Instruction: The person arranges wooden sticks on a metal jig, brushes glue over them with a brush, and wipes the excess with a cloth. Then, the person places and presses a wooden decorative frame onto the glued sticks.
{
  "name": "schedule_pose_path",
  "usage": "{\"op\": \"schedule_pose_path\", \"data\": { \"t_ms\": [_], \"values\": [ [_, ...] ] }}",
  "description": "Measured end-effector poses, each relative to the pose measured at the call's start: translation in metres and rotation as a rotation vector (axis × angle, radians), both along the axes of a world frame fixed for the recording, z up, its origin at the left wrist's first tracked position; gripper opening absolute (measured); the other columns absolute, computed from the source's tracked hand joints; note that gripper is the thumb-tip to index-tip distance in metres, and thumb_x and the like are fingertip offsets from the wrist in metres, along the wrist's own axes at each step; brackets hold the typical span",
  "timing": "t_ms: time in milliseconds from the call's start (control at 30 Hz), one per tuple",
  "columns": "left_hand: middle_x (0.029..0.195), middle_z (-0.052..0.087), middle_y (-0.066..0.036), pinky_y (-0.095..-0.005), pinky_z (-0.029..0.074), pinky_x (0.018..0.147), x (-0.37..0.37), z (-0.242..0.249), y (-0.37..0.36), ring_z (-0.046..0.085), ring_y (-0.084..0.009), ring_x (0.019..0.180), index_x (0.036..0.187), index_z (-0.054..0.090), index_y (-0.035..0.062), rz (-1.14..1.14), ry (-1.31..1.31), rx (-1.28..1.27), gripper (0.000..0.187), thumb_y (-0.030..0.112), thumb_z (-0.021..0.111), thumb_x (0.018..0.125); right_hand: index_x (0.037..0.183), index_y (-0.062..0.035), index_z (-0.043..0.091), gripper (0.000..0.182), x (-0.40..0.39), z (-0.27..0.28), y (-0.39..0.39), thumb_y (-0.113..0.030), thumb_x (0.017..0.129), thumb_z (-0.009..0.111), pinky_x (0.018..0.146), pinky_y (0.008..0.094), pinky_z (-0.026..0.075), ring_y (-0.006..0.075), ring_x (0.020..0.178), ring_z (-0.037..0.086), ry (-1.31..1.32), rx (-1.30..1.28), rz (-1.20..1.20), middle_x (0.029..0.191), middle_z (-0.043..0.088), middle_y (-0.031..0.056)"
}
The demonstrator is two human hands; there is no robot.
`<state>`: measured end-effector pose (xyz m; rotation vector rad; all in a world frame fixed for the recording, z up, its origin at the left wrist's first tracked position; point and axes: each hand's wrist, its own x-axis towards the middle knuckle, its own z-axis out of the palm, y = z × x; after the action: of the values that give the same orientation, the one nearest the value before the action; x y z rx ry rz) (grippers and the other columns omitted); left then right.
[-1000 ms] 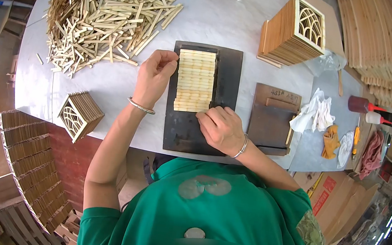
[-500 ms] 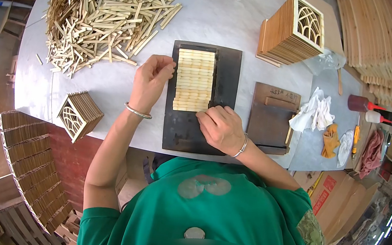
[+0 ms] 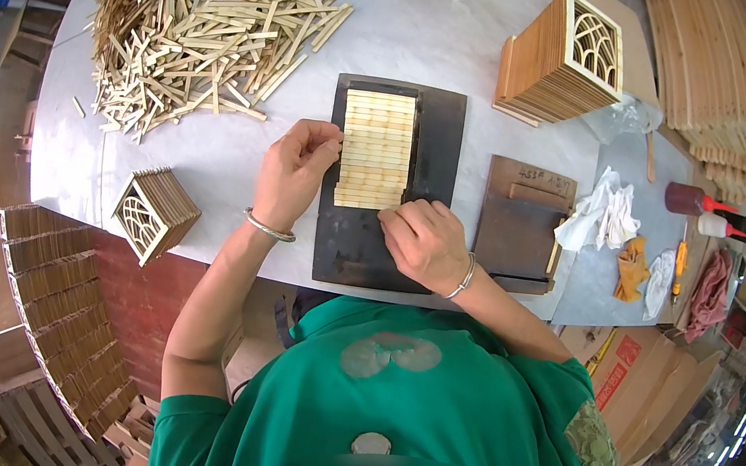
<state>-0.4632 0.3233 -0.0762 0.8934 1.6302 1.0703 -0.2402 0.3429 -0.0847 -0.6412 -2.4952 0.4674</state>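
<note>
Light bamboo strips [image 3: 375, 149] lie side by side in a rectangular block on a dark board [image 3: 424, 240]. My left hand [image 3: 299, 165] is at the block's left edge, fingertips pinched together; anything between them is too small to make out. My right hand [image 3: 422, 242] rests over the board at the block's lower right corner, fingers curled near the lowest strips, and what they hold, if anything, is hidden.
A loose heap of strips [image 3: 222, 21] covers the back left. A small stack of lattice frames [image 3: 154, 214] stands at the left, a larger stack [image 3: 564, 60] at the back right. Right of the board are a brown plate [image 3: 518, 220], white cloth [image 3: 600, 212] and red-tipped bottles [image 3: 688, 199].
My left hand has moved slightly down along the block's left edge. The whole view has shifted a little; my right hand stays at the lower right corner.
</note>
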Motion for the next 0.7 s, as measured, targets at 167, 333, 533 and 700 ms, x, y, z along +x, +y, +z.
{"op": "schedule_pose_path", "data": {
  "t_ms": [167,333,533,700],
  "values": [
    [0.089,0.067,-0.005,-0.0227,0.048,0.073,0.001,-0.005,-0.001,0.058,-0.0081,0.078,0.102,0.064,-0.0029,0.069,-0.022,0.076,0.016,0.007,0.061,0.089,0.089,-0.0046,0.066,0.02,0.0,0.0,0.0,-0.004,0.07,0.073,0.057,0.031,0.039,0.0186,0.066,0.055,0.0,0.004,-0.004,0.077,0.055,0.0028],
    [0.097,0.066,-0.006,-0.0241,0.049,0.079,0.002,-0.001,-0.002,0.059,-0.0098,0.086,0.107,0.062,-0.0033,0.052,-0.038,0.051,0.018,0.006,0.059,0.092,0.088,-0.0042,0.066,0.019,0.001,0.001,0.0,-0.003,0.071,0.073,0.057,0.0311,0.039,0.0185,0.065,0.054,0.006,0.002,-0.005,0.077,0.055,0.0028],
    [0.099,0.066,-0.007,-0.0247,0.049,0.079,-0.003,0.003,-0.011,0.06,-0.0101,0.087,0.108,0.062,-0.0037,0.008,-0.03,0.043,0.019,0.007,0.059,0.092,0.088,-0.0039,0.066,0.019,0.0,0.002,0.0,-0.003,0.071,0.073,0.057,0.031,0.039,0.0186,0.065,0.053,0.001,0.01,0.002,0.077,0.055,0.0029],
    [0.107,0.065,-0.01,-0.0268,0.05,0.085,0.0,0.014,-0.041,0.061,-0.0127,0.095,0.112,0.059,-0.0049,0.042,-0.096,-0.059,0.021,0.008,0.057,0.096,0.088,-0.0036,0.066,0.019,0.003,0.003,-0.001,-0.003,0.071,0.073,0.056,0.0312,0.039,0.019,0.064,0.052,-0.001,0.02,0.001,0.076,0.052,0.003]
  ]
}}
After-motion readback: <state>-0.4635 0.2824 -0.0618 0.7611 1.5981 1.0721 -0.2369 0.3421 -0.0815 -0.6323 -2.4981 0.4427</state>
